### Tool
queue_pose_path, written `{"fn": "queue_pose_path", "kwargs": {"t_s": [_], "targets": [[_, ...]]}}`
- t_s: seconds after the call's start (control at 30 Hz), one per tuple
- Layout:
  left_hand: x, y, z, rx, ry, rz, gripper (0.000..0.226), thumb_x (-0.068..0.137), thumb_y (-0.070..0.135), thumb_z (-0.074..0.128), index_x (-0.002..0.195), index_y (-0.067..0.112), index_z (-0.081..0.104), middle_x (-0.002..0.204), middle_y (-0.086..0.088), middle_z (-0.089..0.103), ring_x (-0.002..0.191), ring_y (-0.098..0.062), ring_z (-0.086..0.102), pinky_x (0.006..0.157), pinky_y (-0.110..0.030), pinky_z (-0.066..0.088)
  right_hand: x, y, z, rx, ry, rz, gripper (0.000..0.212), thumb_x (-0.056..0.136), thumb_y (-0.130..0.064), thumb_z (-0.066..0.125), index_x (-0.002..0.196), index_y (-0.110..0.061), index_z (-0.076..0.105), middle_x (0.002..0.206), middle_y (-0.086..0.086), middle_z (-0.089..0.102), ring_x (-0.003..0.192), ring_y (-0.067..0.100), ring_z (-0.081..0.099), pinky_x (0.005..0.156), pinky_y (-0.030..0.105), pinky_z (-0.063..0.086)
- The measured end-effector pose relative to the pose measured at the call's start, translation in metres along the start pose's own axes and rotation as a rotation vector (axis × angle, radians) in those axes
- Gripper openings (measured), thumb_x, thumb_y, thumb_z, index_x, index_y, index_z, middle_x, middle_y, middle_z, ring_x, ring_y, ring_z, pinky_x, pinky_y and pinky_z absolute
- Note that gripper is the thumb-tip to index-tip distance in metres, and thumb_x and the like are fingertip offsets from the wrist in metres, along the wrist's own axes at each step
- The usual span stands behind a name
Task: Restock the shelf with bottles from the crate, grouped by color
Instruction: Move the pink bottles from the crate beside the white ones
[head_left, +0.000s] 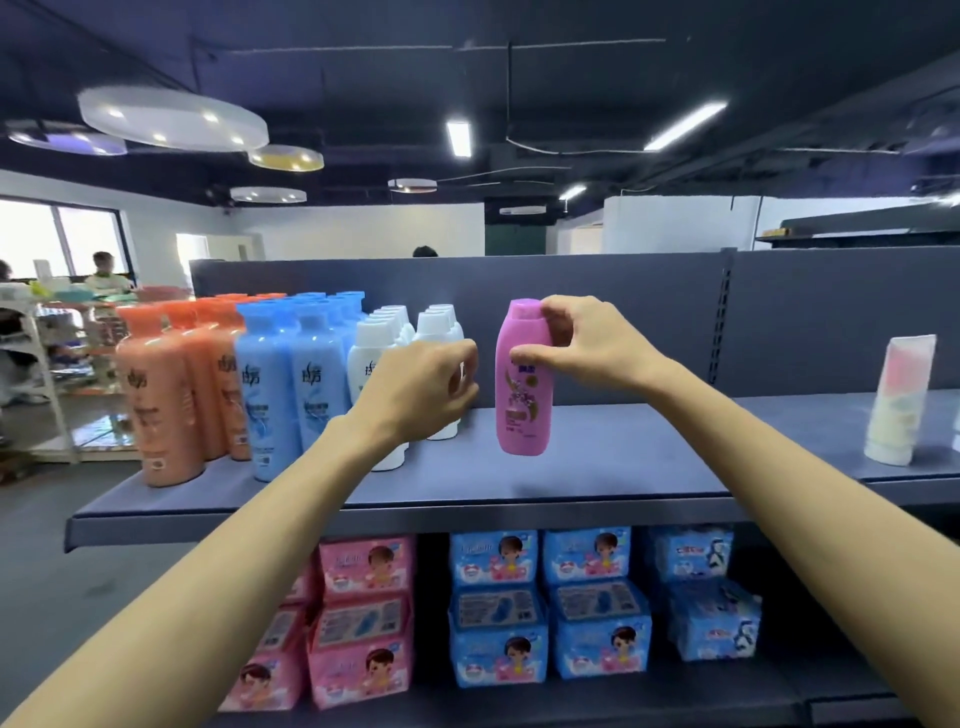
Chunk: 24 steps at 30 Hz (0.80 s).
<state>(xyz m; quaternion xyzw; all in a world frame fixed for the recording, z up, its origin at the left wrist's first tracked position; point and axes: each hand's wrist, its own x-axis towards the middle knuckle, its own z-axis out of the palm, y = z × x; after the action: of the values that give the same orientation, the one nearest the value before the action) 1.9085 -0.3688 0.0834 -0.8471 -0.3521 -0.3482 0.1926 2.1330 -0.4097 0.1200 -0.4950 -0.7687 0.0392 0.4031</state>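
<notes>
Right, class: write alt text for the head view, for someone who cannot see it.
A right hand grips a pink plastic bottle on a grey metal shelf. The left hand grips a white plastic bottle, beside rows of blue plastic bottles and orange plastic bottles.

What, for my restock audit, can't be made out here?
Head view only:
- Crate: out of frame.
- Rear orange plastic bottles: hidden behind front rows, uncountable.
- White plastic bottle: mostly hidden by the left hand gripping it.
- Pink plastic bottle, pinched by right hand: label print blurred.
</notes>
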Motion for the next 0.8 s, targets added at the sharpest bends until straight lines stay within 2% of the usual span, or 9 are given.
{"fn": "queue_pose_path", "kwargs": {"t_s": [0.17,0.27,0.33,0.43,0.5,0.6,0.7,0.8], "targets": [[0.000,0.004,0.017,0.031,-0.111,0.013,0.013,0.087,0.029,0.055,0.092,0.018,0.058,0.078,0.004,0.066,0.076,-0.025,0.059,0.061,-0.034,0.049,-0.003,0.021,0.018,-0.079,-0.017,0.065,0.030,0.087,-0.038,0.073,0.107,-0.017,0.065,0.097,-0.003,0.071,0.087,0.016,0.069,0.070,0.028,0.060],[0.009,0.002,0.021,0.099,-0.248,0.043,0.014,0.088,0.028,0.054,0.095,0.017,0.058,0.082,0.004,0.066,0.080,-0.025,0.060,0.058,-0.030,0.040,-0.002,0.036,0.027,-0.079,-0.041,0.114,0.029,0.087,-0.040,0.072,0.104,-0.018,0.063,0.098,-0.001,0.070,0.089,0.019,0.068,0.077,0.038,0.060],[0.013,0.001,0.023,0.097,-0.264,0.035,0.013,0.088,0.027,0.054,0.095,0.017,0.058,0.083,0.004,0.066,0.081,-0.025,0.059,0.059,-0.029,0.037,-0.003,0.045,0.032,-0.069,-0.051,0.134,0.031,0.088,-0.041,0.072,0.107,-0.019,0.062,0.100,-0.002,0.070,0.092,0.019,0.068,0.081,0.038,0.058],[0.012,0.002,0.031,0.074,-0.249,0.016,0.013,0.088,0.028,0.053,0.094,0.018,0.058,0.083,0.005,0.065,0.080,-0.024,0.058,0.061,-0.029,0.038,-0.009,0.054,0.036,-0.050,-0.037,0.148,0.040,0.086,-0.040,0.074,0.118,-0.020,0.059,0.104,-0.003,0.070,0.093,0.015,0.067,0.082,0.034,0.057],[0.007,0.001,0.039,0.066,-0.255,0.007,0.013,0.087,0.029,0.052,0.093,0.019,0.058,0.082,0.007,0.064,0.079,-0.023,0.058,0.061,-0.029,0.038,-0.015,0.059,0.039,-0.089,-0.091,0.161,0.049,0.083,-0.037,0.078,0.122,-0.020,0.053,0.104,-0.003,0.068,0.091,0.014,0.066,0.080,0.030,0.056],[0.000,-0.003,0.050,0.063,-0.264,-0.008,0.011,0.087,0.029,0.052,0.089,0.020,0.057,0.078,0.010,0.058,0.079,-0.022,0.057,0.062,-0.029,0.037,-0.025,0.069,0.048,-0.099,-0.187,0.204,0.054,0.079,-0.033,0.083,0.121,-0.019,0.053,0.107,-0.005,0.067,0.092,0.013,0.065,0.080,0.027,0.054],[-0.004,-0.008,0.060,0.060,-0.283,-0.028,0.008,0.086,0.029,0.053,0.086,0.021,0.055,0.077,0.011,0.056,0.079,-0.022,0.057,0.062,-0.030,0.040,-0.031,0.080,0.059,-0.053,-0.180,0.226,0.052,0.074,-0.031,0.087,0.117,-0.021,0.060,0.105,-0.007,0.070,0.091,0.009,0.067,0.081,0.025,0.055],[-0.007,-0.014,0.068,0.054,-0.298,-0.047,0.008,0.085,0.031,0.053,0.082,0.023,0.052,0.079,0.010,0.059,0.077,-0.021,0.056,0.064,-0.031,0.045,-0.033,0.085,0.065,-0.033,-0.205,0.247,0.050,0.068,-0.029,0.088,0.112,-0.023,0.063,0.099,-0.011,0.072,0.086,0.003,0.068,0.075,0.018,0.055]]}}
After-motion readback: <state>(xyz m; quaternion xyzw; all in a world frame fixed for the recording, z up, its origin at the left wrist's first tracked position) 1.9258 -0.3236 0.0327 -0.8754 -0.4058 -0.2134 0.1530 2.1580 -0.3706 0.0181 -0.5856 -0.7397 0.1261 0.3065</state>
